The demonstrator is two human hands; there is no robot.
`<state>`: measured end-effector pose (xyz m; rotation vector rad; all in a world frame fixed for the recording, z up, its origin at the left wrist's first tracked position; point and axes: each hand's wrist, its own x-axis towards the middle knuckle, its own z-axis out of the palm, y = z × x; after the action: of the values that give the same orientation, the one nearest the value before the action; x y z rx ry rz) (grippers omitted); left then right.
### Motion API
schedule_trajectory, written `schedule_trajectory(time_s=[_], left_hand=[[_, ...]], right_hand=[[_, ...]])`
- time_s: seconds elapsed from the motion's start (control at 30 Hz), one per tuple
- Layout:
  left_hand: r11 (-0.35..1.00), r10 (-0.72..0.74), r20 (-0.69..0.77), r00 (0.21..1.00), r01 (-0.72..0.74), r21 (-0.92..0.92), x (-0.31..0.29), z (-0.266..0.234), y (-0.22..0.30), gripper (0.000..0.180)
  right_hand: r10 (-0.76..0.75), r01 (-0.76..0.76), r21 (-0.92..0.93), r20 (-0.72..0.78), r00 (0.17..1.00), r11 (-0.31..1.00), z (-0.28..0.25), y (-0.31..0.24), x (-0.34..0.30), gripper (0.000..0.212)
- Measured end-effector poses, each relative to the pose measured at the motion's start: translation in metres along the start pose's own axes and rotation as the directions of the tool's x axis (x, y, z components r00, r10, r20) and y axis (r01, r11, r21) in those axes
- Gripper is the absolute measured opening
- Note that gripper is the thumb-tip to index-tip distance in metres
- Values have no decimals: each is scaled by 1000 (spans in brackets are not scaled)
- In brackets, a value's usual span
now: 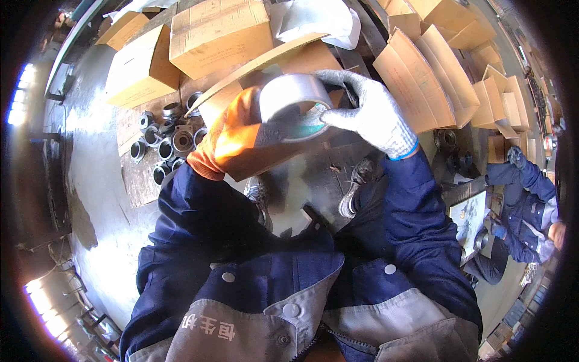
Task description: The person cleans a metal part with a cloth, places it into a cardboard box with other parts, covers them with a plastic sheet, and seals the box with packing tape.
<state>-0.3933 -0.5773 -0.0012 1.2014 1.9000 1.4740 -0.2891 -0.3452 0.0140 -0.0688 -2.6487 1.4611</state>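
A wide roll of clear, silvery packing tape (291,92) is held up in front of me, tilted so its hollow core faces me. My left hand (232,142), in an orange glove, is closed at its left side; some fingers are hidden behind the roll. From the right, my right hand (375,114), in a pale grey-white glove with a blue cuff, grips the rim with thumb and fingers. Just beyond and below the roll is an open cardboard box (304,59), its near part shadowed and partly covered by my left hand.
Several dark metal ring-shaped castings (166,148) lie on a wooden board to the left. Closed cartons (220,39) stand behind them, and open cartons (422,78) at right. A white plastic bag (316,21) lies at the back. A co-worker (522,205) sits far right.
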Motion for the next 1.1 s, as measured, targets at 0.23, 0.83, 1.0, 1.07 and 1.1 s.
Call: schedule_trajectory(time_s=[0.23, 0.83, 1.0, 1.07, 1.1], left_hand=[[951, -85, 96, 992, 110, -289, -7, 5, -8, 31], [951, -47, 11, 999, 48, -305, -12, 17, -8, 23], [984, -27, 5, 1000, 27, -178, -15, 19, -22, 19], [1000, 15, 39, 999, -16, 9, -15, 16, -27, 20], [1000, 27, 48, 998, -27, 14, -16, 15, -30, 21]], right_hand=[[181, -179, 30, -87, 980, 983, 5, 6, -4, 45], [132, -161, 195, 155, 979, 967, 11, -33, -23, 40], [71, -107, 217, 170, 983, 970, 10, -36, -27, 39], [57, -96, 203, 190, 980, 974, 7, -40, -28, 39], [44, -79, 171, 198, 979, 982, 6, -43, -28, 38]])
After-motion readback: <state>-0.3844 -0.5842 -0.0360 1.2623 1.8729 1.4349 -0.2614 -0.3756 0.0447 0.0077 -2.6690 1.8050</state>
